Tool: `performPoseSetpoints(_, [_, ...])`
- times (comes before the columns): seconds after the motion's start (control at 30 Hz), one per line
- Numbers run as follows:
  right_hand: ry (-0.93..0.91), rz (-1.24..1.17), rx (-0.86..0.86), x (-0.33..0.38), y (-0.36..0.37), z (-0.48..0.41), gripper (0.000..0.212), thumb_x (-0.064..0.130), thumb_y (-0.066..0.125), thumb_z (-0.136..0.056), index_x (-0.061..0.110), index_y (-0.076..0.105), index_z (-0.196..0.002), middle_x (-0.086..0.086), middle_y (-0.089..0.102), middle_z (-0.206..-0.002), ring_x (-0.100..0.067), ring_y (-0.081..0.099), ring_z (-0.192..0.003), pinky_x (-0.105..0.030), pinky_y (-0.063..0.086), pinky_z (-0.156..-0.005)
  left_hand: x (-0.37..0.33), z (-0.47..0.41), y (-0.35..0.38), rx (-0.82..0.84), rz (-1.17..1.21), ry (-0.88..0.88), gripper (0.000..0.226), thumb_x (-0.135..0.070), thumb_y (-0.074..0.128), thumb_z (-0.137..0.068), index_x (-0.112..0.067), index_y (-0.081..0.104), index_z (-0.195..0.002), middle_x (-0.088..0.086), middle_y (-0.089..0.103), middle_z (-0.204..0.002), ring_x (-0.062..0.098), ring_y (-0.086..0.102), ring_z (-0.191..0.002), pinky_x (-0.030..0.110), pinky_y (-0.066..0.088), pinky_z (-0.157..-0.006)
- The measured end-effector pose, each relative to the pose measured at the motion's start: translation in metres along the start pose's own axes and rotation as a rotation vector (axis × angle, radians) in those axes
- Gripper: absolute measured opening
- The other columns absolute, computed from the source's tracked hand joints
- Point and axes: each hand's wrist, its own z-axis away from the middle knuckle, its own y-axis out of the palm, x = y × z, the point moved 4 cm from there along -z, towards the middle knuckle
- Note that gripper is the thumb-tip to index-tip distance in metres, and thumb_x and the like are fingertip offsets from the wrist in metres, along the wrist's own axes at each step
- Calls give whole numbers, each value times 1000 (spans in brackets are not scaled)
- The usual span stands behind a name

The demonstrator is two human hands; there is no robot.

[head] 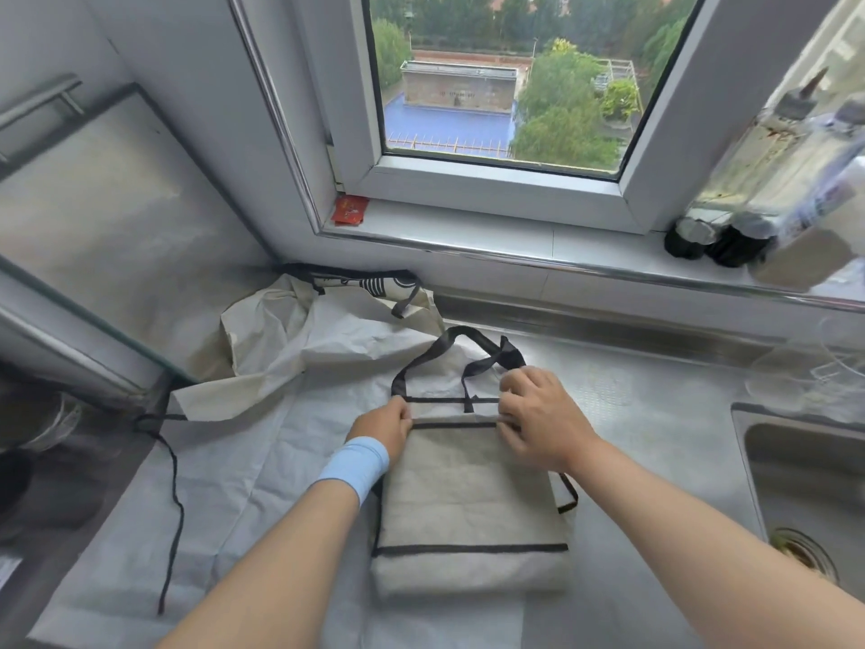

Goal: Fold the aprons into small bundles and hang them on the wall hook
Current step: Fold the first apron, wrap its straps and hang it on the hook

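A folded grey apron (472, 498) with black trim lies flat on the counter just left of the sink (739, 416), its near edge toward the person. Both hands work at the end of it farthest from the person. The left hand (384, 428), on the side away from the sink and wearing a light blue wristband (353, 463), pinches the apron's far corner with curled fingers. The right hand (538, 414), on the sink side, has its fingers bent down over the far edge and grips the fold there. The apron's black neck strap (449, 341) loops out loose past the hands, left of the sink and toward the wall.

A pale sheet (224, 484) is spread under the apron and runs on leftward from the sink. Farther left of the sink and back against the wall a second, cream apron (318, 348) lies crumpled, and its thin black tie (175, 498) trails over the sheet toward the person. Behind the sink, on the window sill, stand blurred bottles (772, 180); along the sill, left of the sink, a small red packet (348, 210) sits in the corner of the window frame
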Motion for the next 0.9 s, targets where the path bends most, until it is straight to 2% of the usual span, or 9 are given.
performPoseSetpoints(0.07, [35,-22,84,-3,11,-11,18,33,51,-90,17,55,-83,-1,55,-105,-27,57,-90,-36,41,-72,3,-9,-2,-12,29,-31,16,-27,40,-100,-15,50,-104,13,66,-103,34,58,-93,33,42,-77])
performPoseSetpoints(0.13, [244,-83,181,-13,23,-20,21,36,46,-98,16,52,-99,-2,53,-113,-32,61,-89,-35,37,-64,4,-18,-2,-36,78,-57,16,-28,42,-99,-15,51,-102,11,65,-104,32,57,-93,33,42,-77])
performPoseSetpoints(0.23, [378,-67,267,-25,38,-26,25,38,44,-101,15,52,-109,-5,53,-113,-31,59,-99,-37,40,-70,-1,-24,-7,-230,4,-51,11,-28,52,-94,-20,55,-100,3,57,-109,27,54,-99,34,43,-76])
performPoseSetpoints(0.37, [395,-58,259,-27,53,-32,26,36,44,-101,13,54,-109,-6,49,-112,-29,56,-100,-39,45,-72,-37,-12,0,-512,-213,291,20,-19,71,-70,-23,63,-88,-1,59,-101,25,58,-88,34,46,-68])
performPoseSetpoints(0.47, [420,10,276,-25,58,-32,26,35,46,-100,12,54,-110,-8,48,-112,-31,55,-98,-40,46,-71,-62,4,40,-251,-286,406,40,-44,47,-81,-25,61,-114,1,52,-132,26,54,-117,39,45,-90])
performPoseSetpoints(0.53, [423,77,200,-20,53,-32,18,27,53,-95,11,56,-104,-9,52,-106,-33,56,-93,-41,48,-70,-57,8,66,40,-316,283,68,-58,34,-88,-25,30,-147,1,13,-160,26,14,-147,50,18,-114])
performPoseSetpoints(0.63, [306,200,91,-1,46,-24,33,9,43,-80,9,58,-109,-17,56,-114,-39,54,-100,-47,45,-81,-49,8,79,116,-357,228,81,-66,28,-90,-29,-5,-154,-4,-21,-160,20,-21,-147,54,-11,-116])
performPoseSetpoints(0.8, [226,-10,151,43,63,17,47,22,39,-88,12,58,-130,-14,54,-139,-36,49,-129,-47,44,-102,-50,7,77,95,-370,217,73,-58,25,-94,-26,-3,-154,-2,-20,-160,20,-21,-147,54,-13,-115])
performPoseSetpoints(0.9, [261,0,245,47,81,42,53,34,36,-95,11,51,-141,-13,49,-147,-34,46,-136,-45,36,-110,-60,22,68,-16,-428,218,65,-40,38,-94,-20,16,-152,7,3,-162,27,1,-149,51,0,-118])
